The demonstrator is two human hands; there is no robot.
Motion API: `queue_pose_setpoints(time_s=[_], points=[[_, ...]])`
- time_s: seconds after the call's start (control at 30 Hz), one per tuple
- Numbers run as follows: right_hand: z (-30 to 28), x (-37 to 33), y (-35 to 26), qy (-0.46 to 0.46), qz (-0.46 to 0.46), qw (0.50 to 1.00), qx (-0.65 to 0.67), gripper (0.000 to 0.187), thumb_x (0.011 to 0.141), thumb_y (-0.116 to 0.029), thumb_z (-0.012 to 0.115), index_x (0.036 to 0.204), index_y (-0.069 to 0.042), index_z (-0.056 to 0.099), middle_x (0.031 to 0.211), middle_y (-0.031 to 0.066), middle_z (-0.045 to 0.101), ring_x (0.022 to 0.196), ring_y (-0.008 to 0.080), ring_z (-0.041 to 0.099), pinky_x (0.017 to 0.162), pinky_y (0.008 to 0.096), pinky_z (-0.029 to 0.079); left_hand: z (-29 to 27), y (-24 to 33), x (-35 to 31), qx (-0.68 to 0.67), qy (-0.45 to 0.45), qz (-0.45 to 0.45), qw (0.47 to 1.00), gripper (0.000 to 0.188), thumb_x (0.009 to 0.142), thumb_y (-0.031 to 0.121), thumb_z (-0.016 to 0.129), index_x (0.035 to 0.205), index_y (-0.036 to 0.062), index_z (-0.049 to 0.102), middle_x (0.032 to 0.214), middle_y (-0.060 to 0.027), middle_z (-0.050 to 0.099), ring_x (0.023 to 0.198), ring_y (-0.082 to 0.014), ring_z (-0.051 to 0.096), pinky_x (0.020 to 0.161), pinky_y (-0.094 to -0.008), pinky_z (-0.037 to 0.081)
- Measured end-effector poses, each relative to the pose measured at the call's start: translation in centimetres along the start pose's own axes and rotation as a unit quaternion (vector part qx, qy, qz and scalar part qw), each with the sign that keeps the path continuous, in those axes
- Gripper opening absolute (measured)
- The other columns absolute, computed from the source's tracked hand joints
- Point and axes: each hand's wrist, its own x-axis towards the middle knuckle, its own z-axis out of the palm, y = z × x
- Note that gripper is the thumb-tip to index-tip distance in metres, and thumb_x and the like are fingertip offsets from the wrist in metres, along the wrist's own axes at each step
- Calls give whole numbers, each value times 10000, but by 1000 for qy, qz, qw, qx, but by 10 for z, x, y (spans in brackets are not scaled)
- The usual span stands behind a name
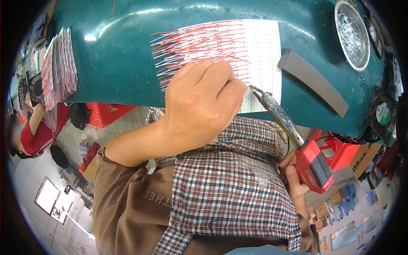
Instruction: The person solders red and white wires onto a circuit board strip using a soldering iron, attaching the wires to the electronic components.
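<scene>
Checked cloth of my apron point(229, 191) lies nearest the camera, and beyond it spreads the green surface point(119, 63). On that, near its front edge and right before me, lies the white sheet point(265, 51) of narrow strips, its right part bare. Over its lower portion sits my left hand point(204, 97), curled in with the fingertips hidden below, so I cannot tell whether they pinch anything. The red-handled soldering iron point(287, 121) slants in from the lower right; the grey bar point(314, 80) rests just right of the sheet, and the round metal dish point(367, 49) farther off to the upper right. My right hand point(294, 176), smaller in view, is wrapped around the iron's handle, partly hidden by it. Thin red and white wires point(199, 46) overlap in a dense fringe, so one snagged by my knuckles could drag its neighbours askew or tug a joint loose. Smallest is the iron's tip point(252, 88), just beside my left fingers: if it is hot, a slip of my right wrist could burn skin or scorch wire coating, and lingering too long on one spot could harm the strip.
</scene>
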Motion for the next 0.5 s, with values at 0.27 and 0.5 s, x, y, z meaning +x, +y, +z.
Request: queue_pose_setpoints(time_s=[0.27, 0.5], points=[[-1, -2, 0, 30, -5, 1000, 9, 301, 858, -264, 631, 803, -6, 486, 725, 131, 553, 435, 75, 381, 437, 225, 340, 0, 1, 1, 1, -2, -3, 1000, 198, 623, 4, 742, 778, 61, 634, 698, -37, 514, 607, -201, 524, 530, -312, 402], [2, -1, -1, 40, -13, 999, 14, 305, 852, -263, 633, 802, -5, 478, 719, 118, 541, 426, 75, 373, 432, 226, 344, 0, 1, 0, 4, 0, -4, 1000, 200, 622, 6, 742, 778, 68, 633, 698, -33, 506, 609, -199, 522, 528, -314, 399]])
